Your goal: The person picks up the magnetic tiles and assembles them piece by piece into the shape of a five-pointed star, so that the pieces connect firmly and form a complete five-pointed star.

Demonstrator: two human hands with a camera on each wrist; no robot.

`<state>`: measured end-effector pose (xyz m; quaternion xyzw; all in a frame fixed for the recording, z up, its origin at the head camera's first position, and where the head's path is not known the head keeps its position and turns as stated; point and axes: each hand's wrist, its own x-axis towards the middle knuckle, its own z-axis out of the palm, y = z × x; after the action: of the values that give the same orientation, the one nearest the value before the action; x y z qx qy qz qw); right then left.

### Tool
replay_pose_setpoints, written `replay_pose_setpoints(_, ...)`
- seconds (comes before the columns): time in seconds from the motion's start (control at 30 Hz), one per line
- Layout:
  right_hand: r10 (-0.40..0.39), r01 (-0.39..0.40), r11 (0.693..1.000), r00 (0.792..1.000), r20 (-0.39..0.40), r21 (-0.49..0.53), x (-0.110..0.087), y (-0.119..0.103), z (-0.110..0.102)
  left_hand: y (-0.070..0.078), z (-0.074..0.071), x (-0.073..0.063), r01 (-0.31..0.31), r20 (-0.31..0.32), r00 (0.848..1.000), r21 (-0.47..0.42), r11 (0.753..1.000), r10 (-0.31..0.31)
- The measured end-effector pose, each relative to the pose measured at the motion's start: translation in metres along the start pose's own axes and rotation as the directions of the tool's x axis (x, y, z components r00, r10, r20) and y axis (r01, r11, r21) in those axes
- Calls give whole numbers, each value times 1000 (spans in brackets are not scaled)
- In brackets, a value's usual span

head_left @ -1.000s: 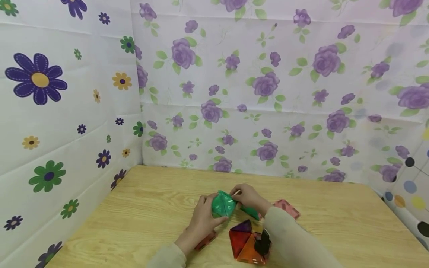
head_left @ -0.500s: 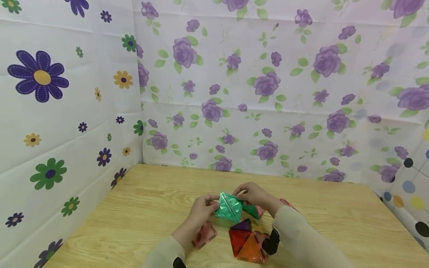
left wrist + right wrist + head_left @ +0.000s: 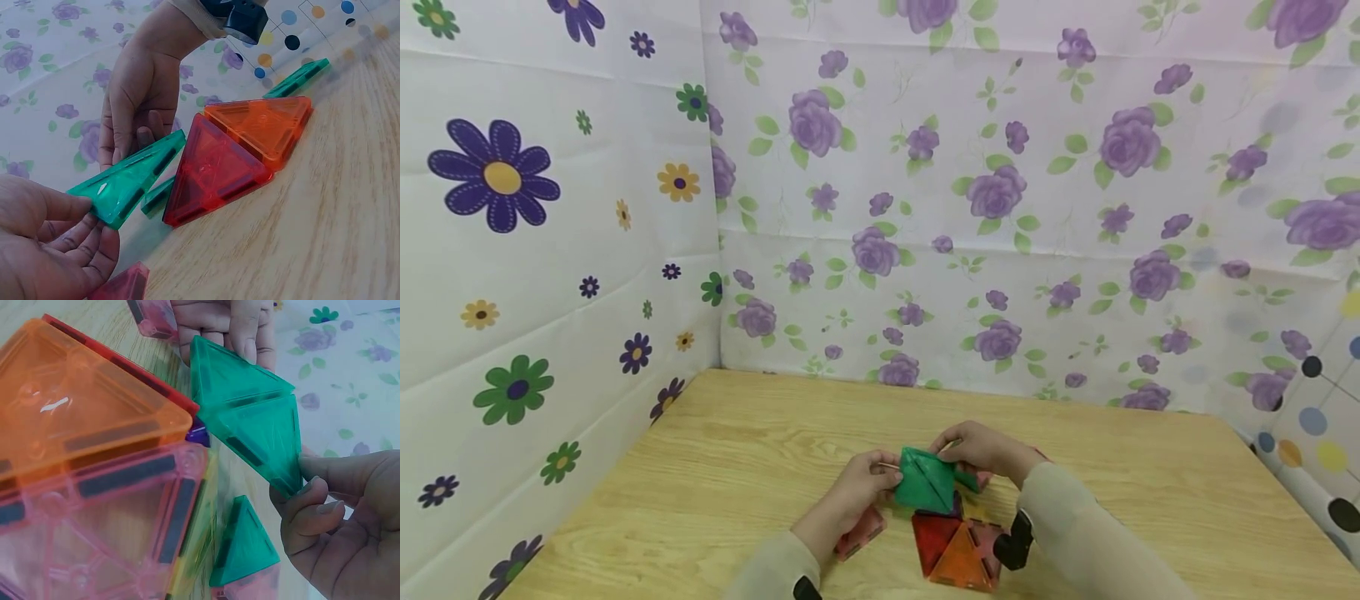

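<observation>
Two green triangular magnetic tiles (image 3: 925, 481), joined along an edge, hang tilted between both hands. My left hand (image 3: 853, 492) pinches their left corner between thumb and fingers. At the opposite corner my right hand (image 3: 988, 450) pinches the other tile (image 3: 269, 437). Just below and nearer stands a structure of triangular magnetic tiles, with a red tile (image 3: 212, 172), an orange tile (image 3: 87, 400), a pink tile (image 3: 94, 525), a yellow tile (image 3: 200, 531) and a mostly covered purple tile (image 3: 199, 434). The green pair overlaps its far edge in the head view; contact is unclear.
A pink tile (image 3: 861, 533) lies under the left wrist. Behind the structure, another green tile (image 3: 245, 544) adjoins a pink piece (image 3: 253, 584), partly hidden by the right hand in the head view. Patterned cloth (image 3: 925, 208) borders the wooden table (image 3: 760, 433).
Both hands have turned the green pair so its two faces show, and brought it nearer and slightly right, over the structure's far edge. The left hand's grip has shifted to the pair's left corner.
</observation>
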<state>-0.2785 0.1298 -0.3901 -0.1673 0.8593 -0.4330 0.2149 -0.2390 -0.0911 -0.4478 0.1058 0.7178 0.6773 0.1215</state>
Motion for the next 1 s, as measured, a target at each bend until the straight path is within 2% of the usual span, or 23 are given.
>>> replay_pose_setpoints(0.33, -42, 43, 999, 999, 21, -27, 1, 4, 0, 1, 6, -1, 30, 24, 999, -62, 998, -28)
replay_pose_setpoints(0.67, 17, -13, 996, 999, 46, -84, 2, 5, 9, 1, 12, -3, 35, -23, 999, 104, 994, -32)
replay_pose_setpoints(1.0, 56, -50, 991, 998, 40, -128, 1, 9, 14, 1, 17, -2, 11, -56, 998, 133, 991, -3)
